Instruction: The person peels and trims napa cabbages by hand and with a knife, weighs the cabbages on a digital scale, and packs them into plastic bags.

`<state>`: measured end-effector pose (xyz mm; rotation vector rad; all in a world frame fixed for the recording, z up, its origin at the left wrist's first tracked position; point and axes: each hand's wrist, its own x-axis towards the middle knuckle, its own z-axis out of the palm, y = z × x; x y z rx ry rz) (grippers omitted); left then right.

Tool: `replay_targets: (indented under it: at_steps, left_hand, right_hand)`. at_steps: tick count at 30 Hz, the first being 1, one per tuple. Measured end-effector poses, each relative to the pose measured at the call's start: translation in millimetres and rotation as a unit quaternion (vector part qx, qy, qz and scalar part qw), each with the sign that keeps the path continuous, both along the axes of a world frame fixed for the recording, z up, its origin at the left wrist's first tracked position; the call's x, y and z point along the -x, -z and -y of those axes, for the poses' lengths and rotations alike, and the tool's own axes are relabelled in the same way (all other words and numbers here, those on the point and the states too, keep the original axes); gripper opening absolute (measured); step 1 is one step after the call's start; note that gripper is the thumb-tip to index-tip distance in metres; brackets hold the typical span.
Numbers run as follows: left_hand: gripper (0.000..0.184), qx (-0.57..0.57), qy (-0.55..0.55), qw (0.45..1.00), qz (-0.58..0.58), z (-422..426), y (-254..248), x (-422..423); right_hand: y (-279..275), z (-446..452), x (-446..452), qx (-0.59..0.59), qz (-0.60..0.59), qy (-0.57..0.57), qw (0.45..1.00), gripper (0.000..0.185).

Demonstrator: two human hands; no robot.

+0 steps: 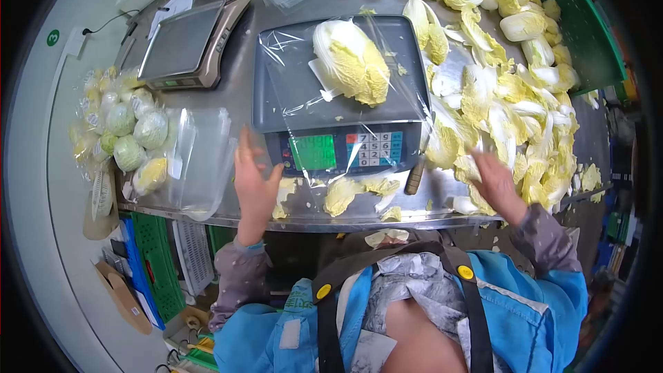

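A napa cabbage [352, 62] lies on the dark platform of a digital scale [273, 107], on or inside clear plastic film that spreads over the platform. A white label [323, 81] shows beside the cabbage. The scale's green display [314, 152] is lit. My left hand [255, 183] is at the scale's front left corner, fingers apart and nothing in it. Over the right part of the table, my right hand [498, 185] is slightly blurred, its fingers stretched toward loose cabbage leaves [501, 124]; I see nothing held.
A knife handle [415, 176] lies by the scale's front right corner. Wrapped cabbages [131, 128] and flat clear bags [197, 159] lie at left, below a second scale [185, 38]. Several whole napa cabbages [523, 25] line the back right near a green crate [580, 21].
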<state>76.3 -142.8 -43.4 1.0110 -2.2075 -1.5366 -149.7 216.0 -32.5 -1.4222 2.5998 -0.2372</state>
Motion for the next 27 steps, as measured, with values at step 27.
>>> replay_targets:
  at_steps: [27]
  left_hand:
    - [0.049, 0.543, 0.027, 0.839, -0.015, 35, -17, 153]
  right_hand:
    - [37, 218, 69, 0.395, 0.216, 0.113, 0.886, 0.027]
